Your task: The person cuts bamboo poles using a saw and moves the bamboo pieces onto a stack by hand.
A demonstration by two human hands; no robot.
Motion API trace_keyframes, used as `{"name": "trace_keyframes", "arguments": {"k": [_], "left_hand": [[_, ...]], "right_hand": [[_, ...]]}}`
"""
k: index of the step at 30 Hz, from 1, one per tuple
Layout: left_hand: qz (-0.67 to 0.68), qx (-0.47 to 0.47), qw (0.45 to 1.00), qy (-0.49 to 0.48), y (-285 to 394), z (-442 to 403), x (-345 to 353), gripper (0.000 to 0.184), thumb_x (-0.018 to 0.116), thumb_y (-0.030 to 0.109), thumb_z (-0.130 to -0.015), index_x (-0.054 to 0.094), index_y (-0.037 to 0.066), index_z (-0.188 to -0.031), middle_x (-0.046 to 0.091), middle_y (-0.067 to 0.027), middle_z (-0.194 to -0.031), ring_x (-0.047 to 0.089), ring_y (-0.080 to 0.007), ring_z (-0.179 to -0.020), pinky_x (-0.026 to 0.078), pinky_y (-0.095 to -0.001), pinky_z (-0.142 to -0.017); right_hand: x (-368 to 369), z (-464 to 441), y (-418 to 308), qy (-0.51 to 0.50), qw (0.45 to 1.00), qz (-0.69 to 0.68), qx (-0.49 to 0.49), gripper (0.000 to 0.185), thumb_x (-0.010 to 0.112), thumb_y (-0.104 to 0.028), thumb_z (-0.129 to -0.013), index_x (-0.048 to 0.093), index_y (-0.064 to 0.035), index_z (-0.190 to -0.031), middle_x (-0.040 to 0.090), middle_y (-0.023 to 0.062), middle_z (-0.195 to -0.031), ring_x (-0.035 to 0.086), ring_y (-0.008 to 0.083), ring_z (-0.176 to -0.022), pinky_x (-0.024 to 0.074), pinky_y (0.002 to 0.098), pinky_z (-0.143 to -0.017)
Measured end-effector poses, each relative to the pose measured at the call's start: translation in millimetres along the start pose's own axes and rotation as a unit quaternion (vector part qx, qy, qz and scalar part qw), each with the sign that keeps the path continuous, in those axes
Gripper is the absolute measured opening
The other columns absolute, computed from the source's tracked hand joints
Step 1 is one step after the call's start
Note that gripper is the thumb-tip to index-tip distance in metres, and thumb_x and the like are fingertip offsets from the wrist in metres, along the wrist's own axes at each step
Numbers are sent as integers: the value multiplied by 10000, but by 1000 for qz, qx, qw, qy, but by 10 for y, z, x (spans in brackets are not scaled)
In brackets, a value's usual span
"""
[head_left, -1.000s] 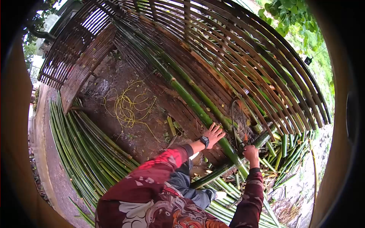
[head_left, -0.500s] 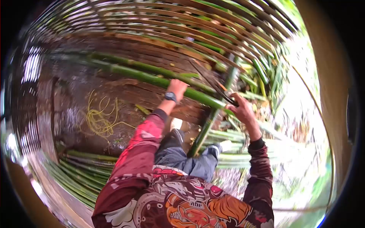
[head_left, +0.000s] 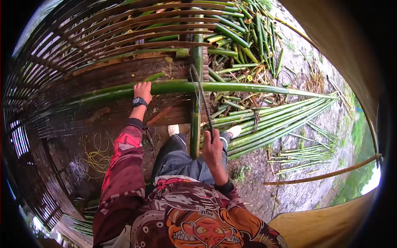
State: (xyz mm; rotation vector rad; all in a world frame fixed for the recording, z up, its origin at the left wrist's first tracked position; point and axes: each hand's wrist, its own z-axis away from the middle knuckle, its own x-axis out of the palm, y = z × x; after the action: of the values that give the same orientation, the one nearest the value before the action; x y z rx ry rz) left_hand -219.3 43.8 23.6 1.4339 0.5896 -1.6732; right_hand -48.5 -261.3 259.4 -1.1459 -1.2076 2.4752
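Observation:
A long green bamboo pole (head_left: 240, 87) lies across a thicker upright-running green bamboo (head_left: 196, 120). My left hand (head_left: 143, 91), with a dark watch on its wrist, is closed over the long pole to the left of the crossing. Below the crossing, my right hand (head_left: 213, 152) is wrapped round the lower end of a dark, thin, curved tool (head_left: 203, 97). The tool's upper part passes over the long pole just right of the crossing. Whether its edge touches the pole I cannot tell.
Brown slats (head_left: 124, 39) rise at the upper left. Cut bamboo pieces (head_left: 260, 37) are heaped at the top. Long green poles (head_left: 264, 124) fan out to the right of my feet. A yellow cord coil (head_left: 97, 158) lies on the ground at the left.
The view has swung to the right, showing more bamboo on the ground. The dark tool now stands nearly vertical in view, across the long pole. My left hand still rests on that pole.

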Motion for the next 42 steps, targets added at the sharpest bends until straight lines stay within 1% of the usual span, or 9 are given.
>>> {"name": "trace_keyframes", "arguments": {"k": [15,21,23,25,29,31,33,37,42], "left_hand": [[-18,12,999,28,20,37,21,407,754,23,-763,635,105,-1143,660,-92,-1138,588,-322,-1145,415,-470,-1037],[-9,4,999,32,4,-9,28,461,797,55,-733,648,121,-1164,661,-80,-1141,581,-323,-1148,404,-473,-1041],[-22,21,998,57,20,74,59,464,805,70,-732,647,122,-1165,663,-73,-1136,582,-318,-1150,405,-472,-1037],[-12,31,997,73,43,11,-19,427,750,13,-758,640,111,-1159,664,-80,-1142,580,-321,-1154,411,-474,-1036],[-17,31,999,34,66,83,-5,459,753,26,-749,636,121,-1183,668,-72,-1156,570,-318,-1172,409,-467,-1027],[10,40,999,10,157,110,-10,484,768,46,-733,638,132,-1191,669,-63,-1156,579,-303,-1162,417,-462,-1011],[28,94,993,63,362,230,124,448,764,64,-701,638,132,-1126,670,-47,-1088,599,-285,-1111,447,-453,-956],[85,123,986,75,1027,582,340,347,738,90,-712,629,128,-1040,652,-45,-1025,601,-285,-1066,467,-445,-919],[101,146,981,77,1523,753,503,392,804,141,-694,625,129,-1043,643,-52,-1015,602,-275,-1068,468,-432,-929]], "right_hand": [[364,83,237,23,998,-60,4,181,576,-209,-1059,553,-30,-1064,606,246,-723,617,458,-661,452,476,-578],[480,-86,241,-2,999,-21,49,241,529,-267,-1076,569,-29,-1077,616,257,-769,628,493,-734,478,491,-623],[791,-536,476,30,998,-11,-51,245,535,-276,-1073,569,-34,-1071,603,253,-754,615,480,-682,463,493,-595],[810,-762,316,32,997,-61,-36,244,546,-275,-1068,559,-32,-1045,599,270,-752,607,501,-704,455,499,-590],[484,-319,476,72,993,-83,-32,220,559,-244,-1055,561,-30,-1006,595,267,-747,603,490,-698,452,488,-589],[211,-10,657,83,993,-82,-32,186,561,-213,-1043,609,-33,-1048,608,201,-725,615,386,-637,477,442,-607],[-99,235,758,78,996,-39,2,188,574,-216,-1047,619,-35,-1065,637,196,-762,638,366,-660,488,435,-623],[-443,398,964,90,996,12,26,210,584,-235,-1054,605,-31,-1096,669,203,-817,676,358,-713,504,434,-644],[-685,435,1047,123,989,55,52,267,570,-284,-1068,566,-30,-1152,696,218,-814,717,408,-793,530,457,-679]]}}
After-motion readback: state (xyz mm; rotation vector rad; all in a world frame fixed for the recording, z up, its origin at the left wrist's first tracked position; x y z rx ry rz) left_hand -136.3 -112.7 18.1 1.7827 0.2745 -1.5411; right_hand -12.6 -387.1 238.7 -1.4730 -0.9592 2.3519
